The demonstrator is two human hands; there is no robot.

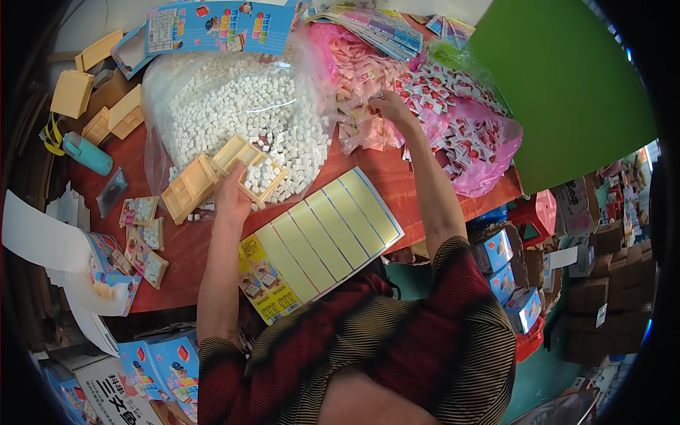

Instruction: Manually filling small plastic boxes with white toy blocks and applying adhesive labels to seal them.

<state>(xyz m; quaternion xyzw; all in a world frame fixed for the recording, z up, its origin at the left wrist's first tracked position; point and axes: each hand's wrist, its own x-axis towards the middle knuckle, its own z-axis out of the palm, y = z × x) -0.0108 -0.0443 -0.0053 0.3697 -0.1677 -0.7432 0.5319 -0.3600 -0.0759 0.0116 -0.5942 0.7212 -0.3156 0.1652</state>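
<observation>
My left hand [232, 197] grips a light wooden tray with compartments [237, 150], tilted over the heap of small white cubes [237, 99]. Some white cubes lie in the tray's near compartment. Touching its left side is another wooden compartment tray or a stack of them [188, 190]. Farther right, my right hand [394, 110] reaches over a bag of small pink packets [361, 74], fingers pinched together; what they hold, if anything, cannot be made out. Just beyond that hand lies a pink bag of white-and-red printed packets [467, 145].
A yellow ruled sheet [322, 237] lies at the near table edge. Finished-looking filled trays [146, 258], a teal bottle [88, 154] and stacked wooden trays [124, 113] stand at the left. A large green board [567, 92] rises at the right, above cartons [499, 258] of blue boxes.
</observation>
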